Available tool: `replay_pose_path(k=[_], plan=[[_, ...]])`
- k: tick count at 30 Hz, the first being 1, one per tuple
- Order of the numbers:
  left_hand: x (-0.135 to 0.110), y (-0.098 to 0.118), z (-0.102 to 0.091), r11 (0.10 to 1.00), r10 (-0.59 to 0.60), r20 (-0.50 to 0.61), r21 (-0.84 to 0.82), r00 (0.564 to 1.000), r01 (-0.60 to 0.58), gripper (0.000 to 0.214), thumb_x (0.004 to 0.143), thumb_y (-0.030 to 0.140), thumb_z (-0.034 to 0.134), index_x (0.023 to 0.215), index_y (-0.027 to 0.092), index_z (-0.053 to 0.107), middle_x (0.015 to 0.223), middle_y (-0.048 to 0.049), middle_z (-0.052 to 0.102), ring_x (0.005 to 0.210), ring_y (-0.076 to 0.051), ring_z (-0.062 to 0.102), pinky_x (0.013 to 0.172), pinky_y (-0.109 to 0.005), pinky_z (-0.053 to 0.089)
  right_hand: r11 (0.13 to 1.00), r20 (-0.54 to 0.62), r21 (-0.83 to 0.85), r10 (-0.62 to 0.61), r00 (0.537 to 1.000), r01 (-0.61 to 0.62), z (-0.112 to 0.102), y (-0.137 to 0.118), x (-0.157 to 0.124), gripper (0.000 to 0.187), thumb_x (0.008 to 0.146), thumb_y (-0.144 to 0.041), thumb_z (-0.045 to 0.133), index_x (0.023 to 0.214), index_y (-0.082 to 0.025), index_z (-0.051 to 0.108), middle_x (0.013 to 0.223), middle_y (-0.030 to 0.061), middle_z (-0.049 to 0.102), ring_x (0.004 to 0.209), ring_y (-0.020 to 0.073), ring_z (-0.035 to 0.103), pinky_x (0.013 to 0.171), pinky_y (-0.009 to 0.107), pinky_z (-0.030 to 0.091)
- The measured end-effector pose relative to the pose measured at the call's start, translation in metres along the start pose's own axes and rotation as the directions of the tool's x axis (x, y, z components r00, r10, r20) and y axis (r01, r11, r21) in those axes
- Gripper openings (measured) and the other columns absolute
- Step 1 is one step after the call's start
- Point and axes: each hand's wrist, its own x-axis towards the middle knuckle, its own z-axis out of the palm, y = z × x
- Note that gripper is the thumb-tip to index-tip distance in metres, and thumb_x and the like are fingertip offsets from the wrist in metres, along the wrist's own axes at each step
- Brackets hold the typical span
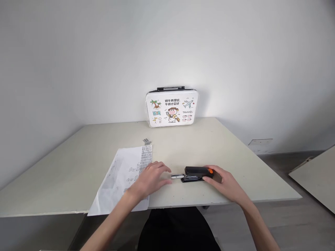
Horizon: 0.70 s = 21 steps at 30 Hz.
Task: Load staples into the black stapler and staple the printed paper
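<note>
A black stapler (pixel 197 171) with an orange part at its rear lies on the table near the front edge. Its metal staple tray (pixel 178 176) sticks out to the left from the body. My right hand (pixel 222 181) grips the rear end of the stapler between thumb and fingers. At the tray's outer end is my left hand (pixel 153 177), its thumb and fingers apart with a gap between them. Whether a fingertip touches the tray I cannot tell. Under and beside the left hand lies a printed sheet of paper (pixel 117 177).
Several small grey staple strips (pixel 147 141) lie just beyond the paper. A white case (pixel 172 108) with cartoon prints and a black handle stands against the wall at the back of the pale table (pixel 78 160). The paper overhangs the front edge.
</note>
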Motion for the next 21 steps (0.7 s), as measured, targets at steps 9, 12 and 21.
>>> replay_pose_path(k=[9,12,21], plan=[[0.06,-0.106,-0.04,0.86,-0.411,-0.219,0.228,0.885,0.456,0.019,0.096,0.023,0.057,0.108,0.019,0.071,0.107,-0.0128,0.073,0.108,-0.033,0.066,0.092,-0.045,0.05,1.0,-0.009,-0.007,-0.005,1.0,0.005,-0.001,-0.005,0.0,0.045,0.092,-0.063,0.06,0.126,-0.035,0.067,0.133,0.0038,0.07,0.123,0.0314,0.064,0.091,0.041,0.059],[0.07,-0.126,-0.036,0.834,-0.468,-0.205,0.22,0.86,0.506,0.014,0.093,0.028,0.062,0.098,0.02,0.073,0.105,-0.0122,0.072,0.107,-0.034,0.066,0.091,-0.044,0.05,1.0,-0.012,0.0,-0.01,1.0,0.01,0.0,-0.004,0.0,0.044,0.092,-0.062,0.06,0.126,-0.035,0.067,0.133,0.0038,0.07,0.123,0.0313,0.064,0.091,0.041,0.059],[0.077,-0.136,-0.03,0.864,-0.465,-0.175,0.124,0.868,0.488,0.018,0.092,0.033,0.061,0.08,0.02,0.066,0.105,-0.0125,0.069,0.111,-0.033,0.064,0.094,-0.043,0.049,1.0,0.016,0.018,0.011,1.0,-0.011,-0.001,-0.004,0.0,0.044,0.093,-0.061,0.06,0.127,-0.035,0.067,0.135,0.0031,0.069,0.124,0.0301,0.063,0.096,0.042,0.058]])
